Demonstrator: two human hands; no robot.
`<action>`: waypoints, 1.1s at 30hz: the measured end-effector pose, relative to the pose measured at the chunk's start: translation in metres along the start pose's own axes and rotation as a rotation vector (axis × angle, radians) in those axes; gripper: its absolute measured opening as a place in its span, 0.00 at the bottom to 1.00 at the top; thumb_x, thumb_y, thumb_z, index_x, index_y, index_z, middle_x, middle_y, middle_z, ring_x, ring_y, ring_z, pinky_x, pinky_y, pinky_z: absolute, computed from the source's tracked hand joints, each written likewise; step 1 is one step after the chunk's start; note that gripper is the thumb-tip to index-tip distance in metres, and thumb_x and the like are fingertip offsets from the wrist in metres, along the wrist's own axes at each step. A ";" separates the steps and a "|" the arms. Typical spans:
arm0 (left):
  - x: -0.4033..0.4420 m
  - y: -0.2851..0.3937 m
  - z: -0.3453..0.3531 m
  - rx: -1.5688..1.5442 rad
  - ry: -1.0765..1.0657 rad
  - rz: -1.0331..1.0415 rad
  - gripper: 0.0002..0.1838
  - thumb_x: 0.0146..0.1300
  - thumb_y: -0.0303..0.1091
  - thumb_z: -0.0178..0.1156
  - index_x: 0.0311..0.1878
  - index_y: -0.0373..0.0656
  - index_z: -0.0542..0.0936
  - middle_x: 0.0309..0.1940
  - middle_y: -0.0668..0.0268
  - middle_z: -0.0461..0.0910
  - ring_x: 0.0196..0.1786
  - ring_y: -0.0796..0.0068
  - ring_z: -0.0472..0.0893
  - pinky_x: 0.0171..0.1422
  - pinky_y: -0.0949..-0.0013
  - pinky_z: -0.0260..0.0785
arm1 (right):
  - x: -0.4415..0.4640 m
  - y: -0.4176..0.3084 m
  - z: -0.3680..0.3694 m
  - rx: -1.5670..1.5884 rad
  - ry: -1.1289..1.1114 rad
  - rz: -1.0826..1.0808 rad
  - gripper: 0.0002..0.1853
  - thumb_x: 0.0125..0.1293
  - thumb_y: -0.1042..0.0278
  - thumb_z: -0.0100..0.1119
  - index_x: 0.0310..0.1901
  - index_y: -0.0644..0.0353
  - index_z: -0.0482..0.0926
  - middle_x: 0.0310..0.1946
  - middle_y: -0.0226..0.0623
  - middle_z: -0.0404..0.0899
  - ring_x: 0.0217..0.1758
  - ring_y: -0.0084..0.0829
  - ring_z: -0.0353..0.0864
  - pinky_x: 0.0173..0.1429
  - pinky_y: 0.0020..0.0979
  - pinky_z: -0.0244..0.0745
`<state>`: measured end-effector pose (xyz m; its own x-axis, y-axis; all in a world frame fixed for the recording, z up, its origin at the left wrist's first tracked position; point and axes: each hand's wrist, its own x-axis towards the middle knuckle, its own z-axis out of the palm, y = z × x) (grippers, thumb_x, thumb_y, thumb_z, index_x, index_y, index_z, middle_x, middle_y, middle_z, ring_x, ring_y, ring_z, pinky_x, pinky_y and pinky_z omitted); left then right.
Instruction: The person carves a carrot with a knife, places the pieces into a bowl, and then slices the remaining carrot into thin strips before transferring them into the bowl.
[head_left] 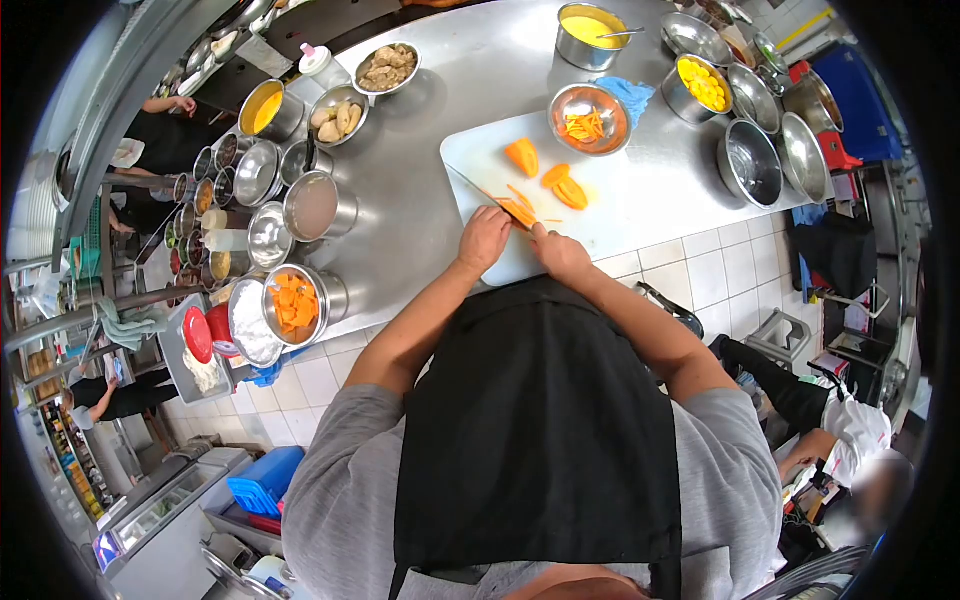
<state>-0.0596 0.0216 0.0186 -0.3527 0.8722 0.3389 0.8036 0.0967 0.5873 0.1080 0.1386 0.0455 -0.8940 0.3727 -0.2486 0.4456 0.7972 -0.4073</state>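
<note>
My right hand (563, 253) is closed around the handle of a knife, whose thin blade (468, 181) points to the upper left across the white cutting board (480, 262). Beside the blade, my left hand (485, 239) has its fingers curled down against cut carrot (517, 210); the fingertips are partly hidden. Thin carrot strips lie along the blade. Farther up the board rest a carrot chunk (521, 155) and several carrot slices (569, 192). A metal bowl (622, 128) at the board's far right corner holds carrot strips (584, 126).
A blue cloth (630, 97) lies behind that bowl. Pots of yellow liquid (594, 30) and yellow chunks (703, 84) stand at the far right, near stacked bowls (750, 163). Leftward are a pot of orange pieces (294, 303) and many containers. Another person (850, 430) is at the right.
</note>
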 end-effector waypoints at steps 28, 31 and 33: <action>0.006 -0.010 0.004 0.029 -0.002 0.069 0.03 0.60 0.28 0.65 0.35 0.40 0.81 0.37 0.59 0.82 0.45 0.54 0.78 0.55 0.56 0.73 | 0.011 -0.001 0.004 0.054 0.164 -0.016 0.16 0.75 0.56 0.55 0.50 0.61 0.68 0.32 0.53 0.84 0.31 0.53 0.86 0.34 0.49 0.82; 0.009 -0.002 0.002 0.022 0.018 0.066 0.03 0.61 0.27 0.65 0.35 0.40 0.81 0.37 0.60 0.82 0.45 0.56 0.79 0.54 0.57 0.73 | 0.004 0.006 0.001 0.103 0.208 0.010 0.15 0.75 0.58 0.55 0.49 0.62 0.68 0.32 0.54 0.84 0.32 0.54 0.86 0.35 0.50 0.81; 0.018 0.008 -0.004 -0.163 0.104 -0.193 0.04 0.62 0.28 0.65 0.38 0.40 0.81 0.37 0.60 0.82 0.46 0.56 0.79 0.54 0.59 0.73 | -0.003 0.010 -0.004 0.143 0.194 0.013 0.15 0.74 0.59 0.56 0.49 0.62 0.68 0.33 0.55 0.83 0.34 0.55 0.86 0.37 0.51 0.81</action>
<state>-0.0614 0.0360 0.0317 -0.5461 0.7903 0.2779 0.6319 0.1709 0.7560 0.1152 0.1476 0.0455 -0.8740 0.4782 -0.0865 0.4471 0.7214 -0.5290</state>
